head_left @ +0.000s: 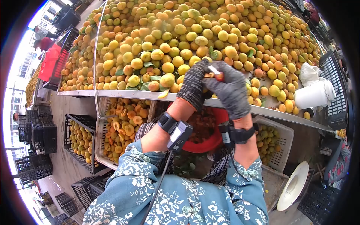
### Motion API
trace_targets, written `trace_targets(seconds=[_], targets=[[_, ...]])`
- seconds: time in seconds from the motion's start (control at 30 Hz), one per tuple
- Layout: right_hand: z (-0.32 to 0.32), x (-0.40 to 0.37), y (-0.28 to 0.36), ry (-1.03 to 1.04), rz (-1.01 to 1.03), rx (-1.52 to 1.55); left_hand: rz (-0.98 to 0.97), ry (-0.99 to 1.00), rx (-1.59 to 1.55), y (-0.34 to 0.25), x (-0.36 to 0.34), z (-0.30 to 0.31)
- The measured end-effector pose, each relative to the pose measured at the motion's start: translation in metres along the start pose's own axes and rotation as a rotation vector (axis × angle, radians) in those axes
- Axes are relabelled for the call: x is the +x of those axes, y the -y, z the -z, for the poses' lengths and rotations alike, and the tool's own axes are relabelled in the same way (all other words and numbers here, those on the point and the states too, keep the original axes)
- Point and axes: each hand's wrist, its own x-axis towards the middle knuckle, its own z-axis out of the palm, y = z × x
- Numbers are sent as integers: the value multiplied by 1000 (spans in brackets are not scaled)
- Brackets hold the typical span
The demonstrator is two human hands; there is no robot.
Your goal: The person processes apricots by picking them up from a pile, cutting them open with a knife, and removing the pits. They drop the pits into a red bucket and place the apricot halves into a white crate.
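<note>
My left hand (194,83), in a dark grey knit glove, is closed around an orange piece of apricot (208,75), mostly hidden by the fingers. My right hand (230,88), gloved alike, grips a small red-and-white tool (215,71) against that piece; its exact kind is hard to make out. Both hands meet above the metal edge of a table (258,110) heaped with whole yellow-orange apricots (161,33). Below the hands, between my knees, a red tub (198,146) holds dark reddish-brown bits, partly covered by my forearms.
At left below the table, a pale crate (100,148) holds halved apricots, beside a black crate (69,144) of whole fruit. Another pale crate (287,144) stands at right. A white bucket (313,96) lies on the table's right end. A white hat (294,185) is lower right.
</note>
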Motion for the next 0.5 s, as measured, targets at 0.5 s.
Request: trace_targets(seconds=[0.5], targets=[[19, -20, 15, 668, -174, 25, 9, 4, 190, -87, -47, 69]])
